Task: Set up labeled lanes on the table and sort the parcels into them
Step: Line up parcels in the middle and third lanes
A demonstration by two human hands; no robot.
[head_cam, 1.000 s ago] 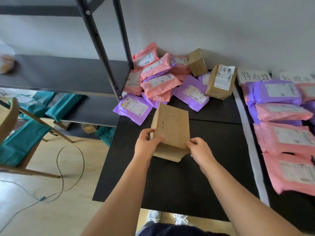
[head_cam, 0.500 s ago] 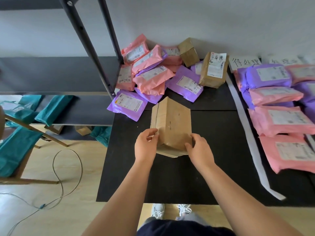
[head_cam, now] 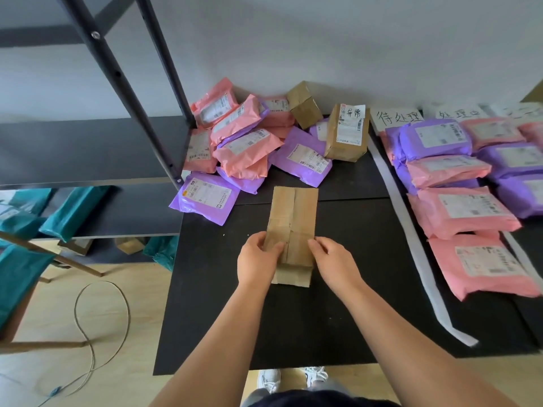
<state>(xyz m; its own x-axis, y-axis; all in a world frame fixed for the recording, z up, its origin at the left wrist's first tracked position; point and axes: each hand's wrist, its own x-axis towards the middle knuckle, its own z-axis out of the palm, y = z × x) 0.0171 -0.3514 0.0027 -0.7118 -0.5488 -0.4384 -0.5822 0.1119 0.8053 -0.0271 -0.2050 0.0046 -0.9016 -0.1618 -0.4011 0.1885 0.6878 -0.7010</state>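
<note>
A plain brown cardboard parcel stands on the black table in front of me, its taped side up. My left hand grips its near left edge, and my right hand holds its near right edge with curled fingers. Behind it lies a loose heap of pink and purple mailer bags with two more brown boxes, one carrying a handwritten label. Right of a white tape strip, pink and purple parcels lie in rows below handwritten lane labels.
A dark metal shelf rack stands at the table's left, with teal bags on its lower shelf. A wooden chair frame and a looped cable are on the floor at left. My shoes show under the table's near edge.
The brown parcel has been turned and set down flatter on the table, long side pointing away. Both hands stayed on its near end. The camera view shifted.
</note>
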